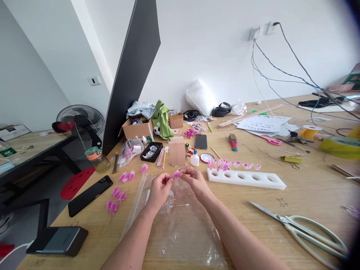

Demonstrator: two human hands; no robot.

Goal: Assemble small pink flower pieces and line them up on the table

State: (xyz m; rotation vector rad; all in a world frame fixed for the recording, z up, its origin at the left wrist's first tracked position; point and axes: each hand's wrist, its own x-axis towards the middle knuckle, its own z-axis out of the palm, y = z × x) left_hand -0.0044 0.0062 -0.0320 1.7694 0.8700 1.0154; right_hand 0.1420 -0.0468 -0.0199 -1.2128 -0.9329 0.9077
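Both hands meet above a clear plastic sheet (180,228) on the wooden table (303,195). My left hand (160,187) and my right hand (194,180) are closed in pinches on one small pink flower piece (176,173) held between their fingertips. A cotton swab (180,205) lies on the sheet just under the hands. Loose pink flower pieces (116,193) lie scattered to the left. More pink pieces (225,164) sit along the back edge of a white foam block with round holes (246,179) to the right.
Large white-handled scissors (306,227) lie at the front right. A black phone (90,195) and a dark device (57,240) are at the left edge. A glue bottle (194,158), a wooden block (177,151), a cardboard box (137,129) and pink scissors (271,140) stand further back.
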